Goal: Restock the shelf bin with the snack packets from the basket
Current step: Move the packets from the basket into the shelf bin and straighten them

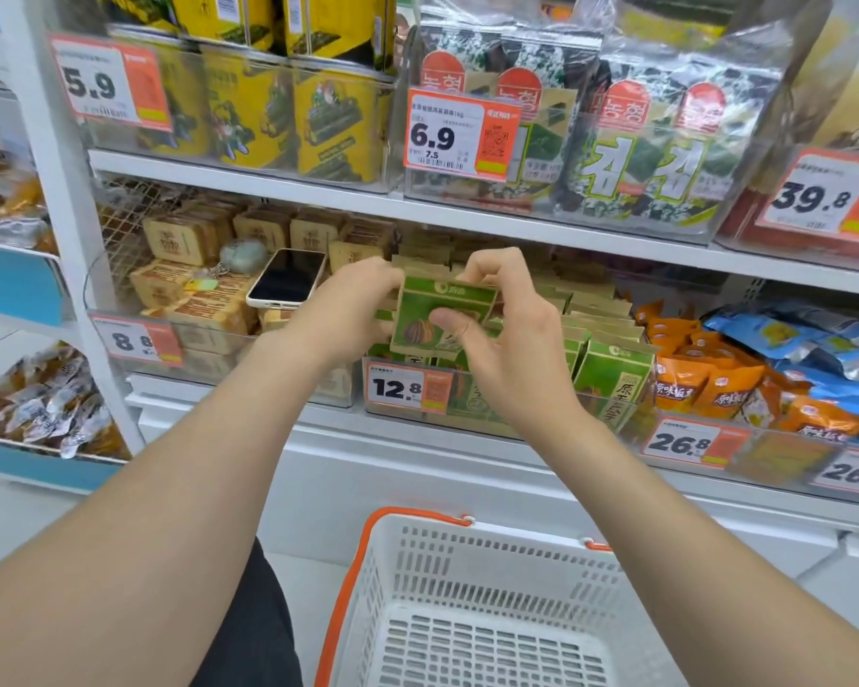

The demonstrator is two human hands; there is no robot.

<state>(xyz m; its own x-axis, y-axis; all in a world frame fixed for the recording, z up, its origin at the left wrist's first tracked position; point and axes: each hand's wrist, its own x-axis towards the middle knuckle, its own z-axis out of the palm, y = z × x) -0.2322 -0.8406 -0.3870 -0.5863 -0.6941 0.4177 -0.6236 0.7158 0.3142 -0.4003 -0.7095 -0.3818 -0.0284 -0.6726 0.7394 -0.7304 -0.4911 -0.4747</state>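
Note:
Both hands hold one green snack packet (430, 314) with a brown seed picture, upright at the front of the clear shelf bin (467, 414) tagged 12.8. My left hand (353, 309) grips its left edge. My right hand (497, 334) pinches its top and right side, thumb pressed on the front. Several more green packets (611, 374) stand in rows in the bin behind and to the right. Below, the white basket (492, 577) with orange handles shows a bare bottom.
A phone (288, 277) and a keychain lie on tan packets in the bin to the left. Orange and blue packets (745, 374) fill bins to the right. Seaweed packs (640, 156) and yellow boxes (264, 111) stand on the shelf above.

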